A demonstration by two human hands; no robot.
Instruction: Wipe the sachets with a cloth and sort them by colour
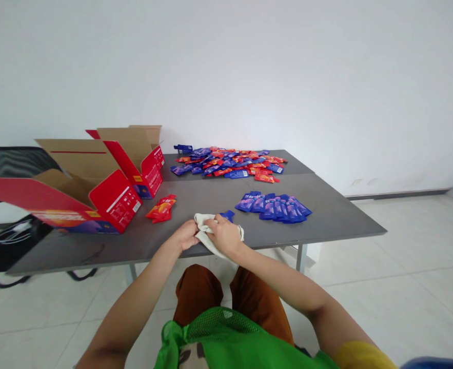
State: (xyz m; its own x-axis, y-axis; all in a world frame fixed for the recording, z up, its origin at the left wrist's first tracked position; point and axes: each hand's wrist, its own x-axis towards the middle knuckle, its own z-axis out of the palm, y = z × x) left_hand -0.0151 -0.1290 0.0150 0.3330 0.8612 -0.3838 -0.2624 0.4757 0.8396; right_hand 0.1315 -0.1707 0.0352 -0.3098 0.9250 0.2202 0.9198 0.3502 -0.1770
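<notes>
Both hands meet at the near edge of a grey table. My left hand and my right hand are closed on a cream cloth pouch that hangs partly over the table edge. A blue sachet pokes out just beyond my right hand; I cannot tell whether the fingers hold it. A small stack of red sachets lies left of the hands. A row of blue sachets lies to the right.
A mixed heap of red and blue sachets covers the table's far side. Two open red cardboard boxes stand at the left. A black chair is behind them. A green mesh bag rests on my lap.
</notes>
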